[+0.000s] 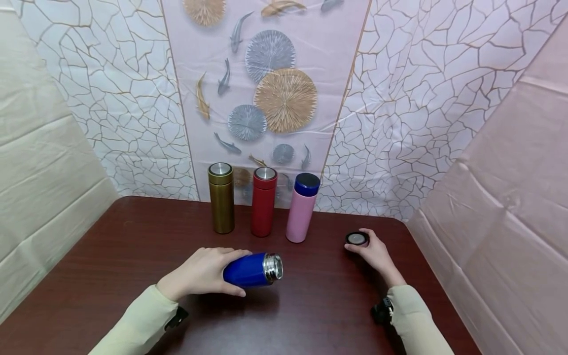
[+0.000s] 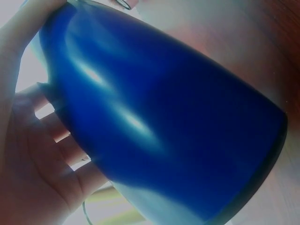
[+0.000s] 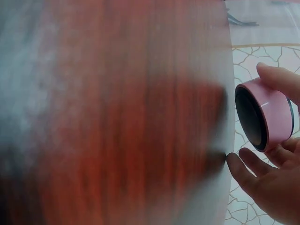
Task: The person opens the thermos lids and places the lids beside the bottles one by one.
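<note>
In the head view, my left hand (image 1: 204,271) grips a blue thermos bottle (image 1: 245,271) held on its side. The bottle has no lid, and its bare silver mouth (image 1: 272,267) points to the right. Up close in the left wrist view, the blue bottle body (image 2: 164,108) fills most of the picture, with the left hand's fingers (image 2: 70,152) around its far side. Off to the right, my right hand (image 1: 374,252) pinches a small lid (image 1: 356,238) by its sides. The right wrist view shows this lid as pink (image 3: 276,112) with a black end face.
Behind the hands stand three capped bottles in a row: a gold one (image 1: 222,204), a red one (image 1: 264,207) and a pink one (image 1: 301,214) with a dark blue cap. The dark wooden table (image 1: 310,310) meets a patterned cloth backdrop (image 1: 377,162); plain cloth hangs at both sides.
</note>
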Available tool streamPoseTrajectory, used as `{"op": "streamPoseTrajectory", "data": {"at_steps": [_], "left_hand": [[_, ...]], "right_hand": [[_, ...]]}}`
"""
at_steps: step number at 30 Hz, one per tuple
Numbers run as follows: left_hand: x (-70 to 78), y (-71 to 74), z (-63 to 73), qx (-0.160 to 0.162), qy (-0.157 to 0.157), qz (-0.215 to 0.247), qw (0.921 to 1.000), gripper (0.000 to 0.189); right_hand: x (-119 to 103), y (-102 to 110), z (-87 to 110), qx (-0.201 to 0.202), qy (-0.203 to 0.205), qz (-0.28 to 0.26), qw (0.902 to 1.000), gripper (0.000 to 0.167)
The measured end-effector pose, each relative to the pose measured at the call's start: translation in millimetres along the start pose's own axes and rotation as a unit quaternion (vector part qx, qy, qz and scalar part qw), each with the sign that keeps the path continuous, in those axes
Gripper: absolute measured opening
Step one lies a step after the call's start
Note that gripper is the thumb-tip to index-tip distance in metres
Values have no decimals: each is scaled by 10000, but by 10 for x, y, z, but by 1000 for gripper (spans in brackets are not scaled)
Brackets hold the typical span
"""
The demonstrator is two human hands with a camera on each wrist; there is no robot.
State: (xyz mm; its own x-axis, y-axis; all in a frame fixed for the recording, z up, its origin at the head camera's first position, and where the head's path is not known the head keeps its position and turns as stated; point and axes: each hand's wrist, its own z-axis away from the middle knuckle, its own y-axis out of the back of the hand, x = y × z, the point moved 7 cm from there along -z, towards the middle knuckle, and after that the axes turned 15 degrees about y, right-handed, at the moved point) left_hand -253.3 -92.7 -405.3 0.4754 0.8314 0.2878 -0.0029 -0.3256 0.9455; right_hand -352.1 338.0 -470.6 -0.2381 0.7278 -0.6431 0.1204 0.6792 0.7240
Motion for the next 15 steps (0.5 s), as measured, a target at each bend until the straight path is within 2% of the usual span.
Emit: {"op": "streamPoseTrajectory", "data": {"at_steps": [9, 15], "left_hand": [[-11, -25, 12, -20, -16, 57, 10000, 81], [-2, -5, 9, 54, -92, 50, 9999, 82]], "right_hand": [[83, -43, 32, -218, -323, -423, 9983, 90], [105, -46, 39, -336, -373, -567, 9971, 89]]}}
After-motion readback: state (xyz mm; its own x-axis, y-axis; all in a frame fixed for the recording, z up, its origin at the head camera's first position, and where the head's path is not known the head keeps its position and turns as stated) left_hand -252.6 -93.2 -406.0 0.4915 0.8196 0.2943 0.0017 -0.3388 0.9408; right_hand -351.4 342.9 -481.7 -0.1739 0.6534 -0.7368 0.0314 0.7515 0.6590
